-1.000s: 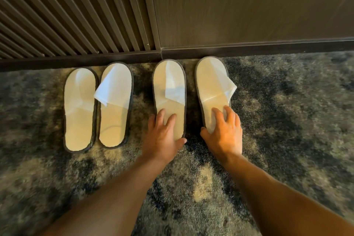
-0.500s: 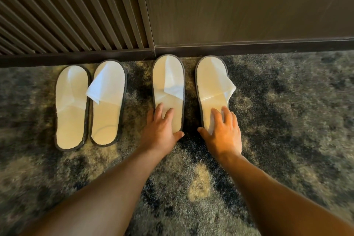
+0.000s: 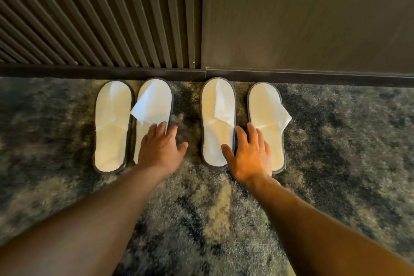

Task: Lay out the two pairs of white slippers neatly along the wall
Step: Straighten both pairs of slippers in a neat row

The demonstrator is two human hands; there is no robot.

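Observation:
White slippers with dark edging lie in a row on the carpet, toes toward the baseboard. The left pair is the far-left slipper (image 3: 112,125) and a second slipper (image 3: 154,105) whose upper flap is folded open. The right pair is a third slipper (image 3: 216,123) and the far-right slipper (image 3: 266,119), both with loose flaps. My left hand (image 3: 160,148) rests flat, fingers spread, on the heel of the second slipper. My right hand (image 3: 248,154) lies flat across the gap between the right pair, touching both. Neither hand grips anything.
A dark baseboard (image 3: 291,75) runs along a ribbed panel (image 3: 100,18) on the left and a smooth dark wall (image 3: 302,13) on the right. Mottled grey-blue carpet (image 3: 347,152) covers the floor around the slippers.
My left hand has moved from the third slipper to the second one in the left pair. My right hand has shifted left to bridge the right pair. The view has moved closer.

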